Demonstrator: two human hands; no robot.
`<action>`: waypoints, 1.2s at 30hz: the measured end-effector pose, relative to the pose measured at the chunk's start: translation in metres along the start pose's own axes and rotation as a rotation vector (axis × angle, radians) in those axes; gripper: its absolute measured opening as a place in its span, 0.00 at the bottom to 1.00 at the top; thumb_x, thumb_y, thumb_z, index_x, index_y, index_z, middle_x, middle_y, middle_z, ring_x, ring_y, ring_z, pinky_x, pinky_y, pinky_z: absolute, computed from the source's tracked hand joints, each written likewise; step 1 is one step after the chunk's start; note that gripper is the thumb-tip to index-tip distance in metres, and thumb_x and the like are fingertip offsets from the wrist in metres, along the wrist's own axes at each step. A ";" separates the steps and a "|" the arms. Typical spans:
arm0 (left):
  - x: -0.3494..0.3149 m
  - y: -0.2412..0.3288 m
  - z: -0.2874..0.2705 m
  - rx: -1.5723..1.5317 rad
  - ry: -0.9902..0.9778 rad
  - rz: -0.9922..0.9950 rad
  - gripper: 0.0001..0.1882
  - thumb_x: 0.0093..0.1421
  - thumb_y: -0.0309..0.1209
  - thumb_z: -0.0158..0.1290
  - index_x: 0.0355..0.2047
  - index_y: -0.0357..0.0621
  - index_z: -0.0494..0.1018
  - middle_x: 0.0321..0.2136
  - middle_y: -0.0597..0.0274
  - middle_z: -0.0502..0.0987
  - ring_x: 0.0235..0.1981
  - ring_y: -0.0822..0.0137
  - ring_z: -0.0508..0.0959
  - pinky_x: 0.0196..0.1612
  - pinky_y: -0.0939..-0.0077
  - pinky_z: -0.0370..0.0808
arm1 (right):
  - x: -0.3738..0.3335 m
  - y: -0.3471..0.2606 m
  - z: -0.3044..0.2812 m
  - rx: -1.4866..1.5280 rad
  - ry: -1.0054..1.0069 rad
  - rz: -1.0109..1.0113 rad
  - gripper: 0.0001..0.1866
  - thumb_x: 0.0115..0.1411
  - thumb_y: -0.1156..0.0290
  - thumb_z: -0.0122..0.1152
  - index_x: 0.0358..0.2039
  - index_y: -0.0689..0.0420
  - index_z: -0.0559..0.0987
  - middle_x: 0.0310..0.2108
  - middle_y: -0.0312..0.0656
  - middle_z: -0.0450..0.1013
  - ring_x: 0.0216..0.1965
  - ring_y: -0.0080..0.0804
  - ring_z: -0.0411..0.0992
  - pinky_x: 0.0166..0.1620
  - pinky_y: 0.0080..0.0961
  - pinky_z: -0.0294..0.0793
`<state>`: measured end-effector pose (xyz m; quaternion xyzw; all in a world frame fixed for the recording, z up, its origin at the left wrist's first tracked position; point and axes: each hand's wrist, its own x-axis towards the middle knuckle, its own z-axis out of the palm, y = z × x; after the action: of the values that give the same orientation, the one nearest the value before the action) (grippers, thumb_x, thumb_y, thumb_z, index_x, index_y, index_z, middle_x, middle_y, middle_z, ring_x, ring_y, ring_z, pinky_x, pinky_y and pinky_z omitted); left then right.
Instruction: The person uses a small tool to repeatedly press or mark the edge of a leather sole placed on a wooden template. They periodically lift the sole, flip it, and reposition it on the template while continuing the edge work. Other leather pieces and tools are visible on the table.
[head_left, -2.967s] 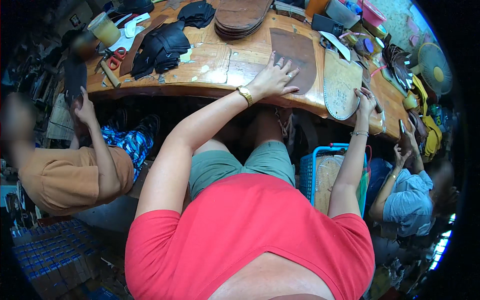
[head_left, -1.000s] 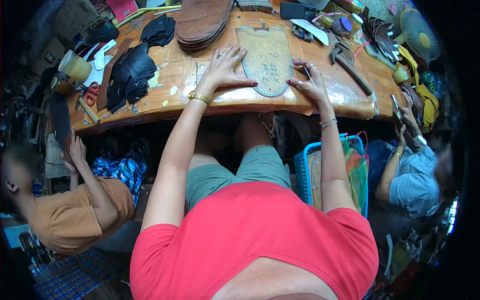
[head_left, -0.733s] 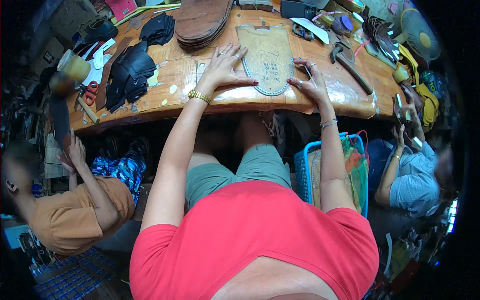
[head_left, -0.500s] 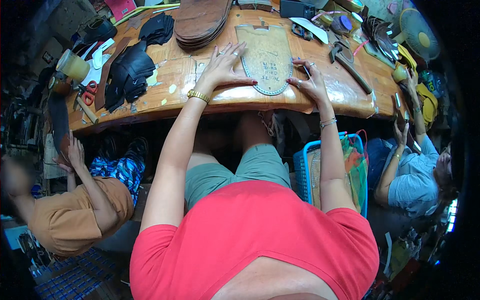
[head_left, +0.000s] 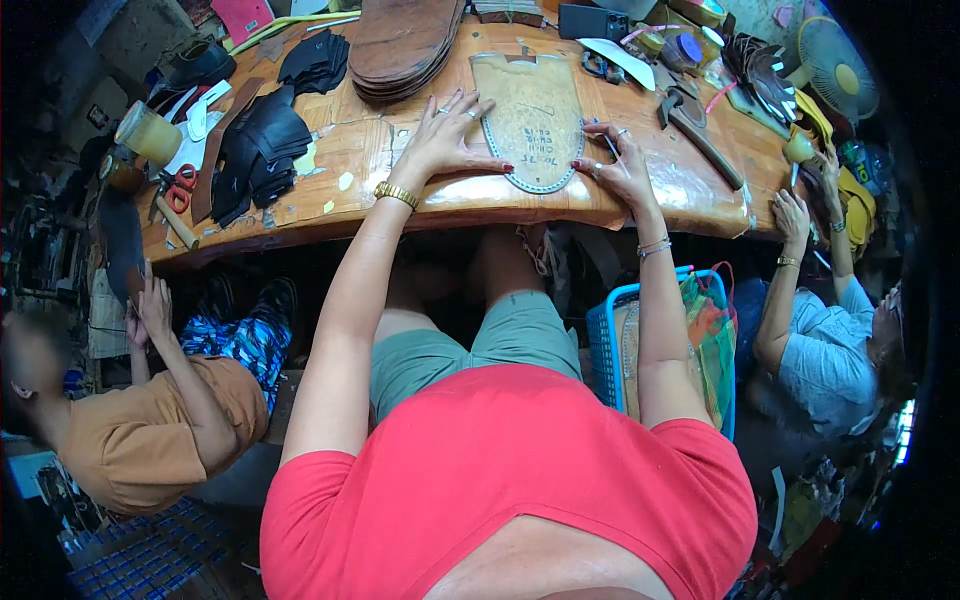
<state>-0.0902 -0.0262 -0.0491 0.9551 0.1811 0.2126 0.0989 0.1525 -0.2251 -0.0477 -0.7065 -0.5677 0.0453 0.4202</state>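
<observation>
A tan, round-ended template (head_left: 533, 110) with a row of small holes along its curved edge lies on the wooden table in front of me. My left hand (head_left: 447, 135) is open and spread flat beside it, with the thumb on its lower left edge. At its right edge rests my right hand (head_left: 622, 168), thumb and forefinger touching the rim. A slim pen-like stick (head_left: 612, 146) shows between the fingers of that hand; its exact kind is too small to tell. Under the template, whatever it lies on is hidden.
Stacked brown leather pieces (head_left: 405, 50) and black leather pieces (head_left: 262, 140) lie to the left, near red-handled scissors (head_left: 180, 188). A hammer (head_left: 705, 145) and jars (head_left: 684, 50) are on the right. A blue basket (head_left: 602, 340) stands beside my right leg. Co-workers sit on both sides.
My hands and the template have barely moved. The right co-worker's hand has risen to the table edge, and the piece it held is out of sight. The left co-worker's hands have shifted slightly.
</observation>
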 end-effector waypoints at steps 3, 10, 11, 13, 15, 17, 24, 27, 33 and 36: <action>0.001 -0.001 0.000 0.008 -0.020 -0.006 0.61 0.32 0.75 0.55 0.62 0.50 0.61 0.64 0.48 0.57 0.67 0.50 0.51 0.67 0.47 0.40 | -0.002 -0.011 -0.002 -0.006 0.003 0.014 0.30 0.40 0.60 0.77 0.44 0.55 0.77 0.42 0.46 0.74 0.46 0.40 0.71 0.52 0.33 0.69; 0.001 0.002 -0.003 -0.025 -0.021 -0.021 0.61 0.31 0.74 0.56 0.61 0.50 0.62 0.64 0.50 0.57 0.67 0.52 0.51 0.67 0.47 0.40 | -0.001 -0.007 -0.002 0.031 -0.007 0.013 0.30 0.40 0.61 0.77 0.43 0.55 0.76 0.43 0.46 0.74 0.46 0.39 0.72 0.51 0.32 0.70; 0.001 0.003 -0.004 -0.029 -0.025 -0.027 0.61 0.31 0.74 0.56 0.61 0.50 0.62 0.63 0.50 0.58 0.67 0.52 0.51 0.67 0.47 0.40 | -0.001 -0.007 -0.001 0.044 -0.012 0.019 0.30 0.40 0.61 0.77 0.43 0.55 0.76 0.43 0.46 0.73 0.46 0.39 0.71 0.52 0.33 0.69; 0.001 0.005 -0.007 -0.020 -0.045 -0.040 0.60 0.31 0.74 0.56 0.62 0.51 0.61 0.64 0.51 0.57 0.67 0.53 0.51 0.68 0.48 0.40 | -0.001 -0.010 -0.003 0.004 -0.009 0.027 0.30 0.40 0.61 0.77 0.44 0.55 0.76 0.43 0.46 0.73 0.47 0.40 0.70 0.53 0.33 0.68; 0.001 0.006 -0.010 0.007 -0.079 -0.051 0.60 0.33 0.74 0.56 0.63 0.53 0.60 0.65 0.53 0.55 0.68 0.54 0.50 0.68 0.50 0.39 | -0.002 -0.012 -0.004 -0.016 -0.010 0.038 0.30 0.40 0.61 0.77 0.44 0.55 0.76 0.43 0.46 0.73 0.48 0.40 0.70 0.53 0.33 0.67; 0.001 0.007 -0.011 -0.003 -0.075 -0.047 0.59 0.33 0.73 0.56 0.62 0.53 0.60 0.65 0.52 0.55 0.68 0.54 0.50 0.68 0.50 0.39 | -0.002 -0.011 -0.004 -0.018 -0.013 0.051 0.30 0.40 0.61 0.77 0.44 0.55 0.76 0.43 0.46 0.73 0.49 0.41 0.69 0.54 0.33 0.66; 0.000 0.006 -0.009 0.011 -0.067 -0.044 0.59 0.33 0.73 0.56 0.62 0.53 0.60 0.65 0.52 0.55 0.68 0.54 0.50 0.68 0.49 0.40 | -0.002 -0.006 -0.001 -0.006 0.005 0.010 0.29 0.40 0.61 0.77 0.43 0.54 0.76 0.43 0.46 0.73 0.48 0.41 0.69 0.53 0.33 0.67; 0.000 0.002 -0.003 -0.031 -0.010 -0.023 0.60 0.30 0.75 0.56 0.60 0.51 0.63 0.62 0.50 0.59 0.67 0.52 0.53 0.67 0.46 0.41 | -0.002 -0.008 -0.002 0.025 -0.006 0.008 0.29 0.40 0.62 0.77 0.43 0.54 0.76 0.44 0.46 0.73 0.48 0.41 0.69 0.53 0.33 0.67; 0.001 0.001 -0.002 -0.025 -0.003 -0.024 0.60 0.31 0.75 0.56 0.60 0.51 0.63 0.63 0.51 0.59 0.67 0.52 0.53 0.67 0.46 0.41 | 0.000 -0.005 -0.002 -0.007 -0.010 -0.001 0.30 0.40 0.61 0.77 0.44 0.54 0.76 0.45 0.46 0.73 0.49 0.41 0.69 0.54 0.34 0.66; 0.001 0.002 -0.002 -0.025 0.006 -0.019 0.60 0.30 0.74 0.56 0.60 0.52 0.63 0.63 0.51 0.59 0.67 0.52 0.53 0.67 0.46 0.41 | 0.000 -0.004 -0.001 -0.008 -0.015 0.013 0.30 0.40 0.60 0.77 0.44 0.54 0.76 0.45 0.46 0.73 0.49 0.41 0.69 0.54 0.34 0.66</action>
<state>-0.0902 -0.0272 -0.0465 0.9514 0.1880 0.2166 0.1122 0.1500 -0.2259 -0.0442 -0.7113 -0.5666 0.0512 0.4128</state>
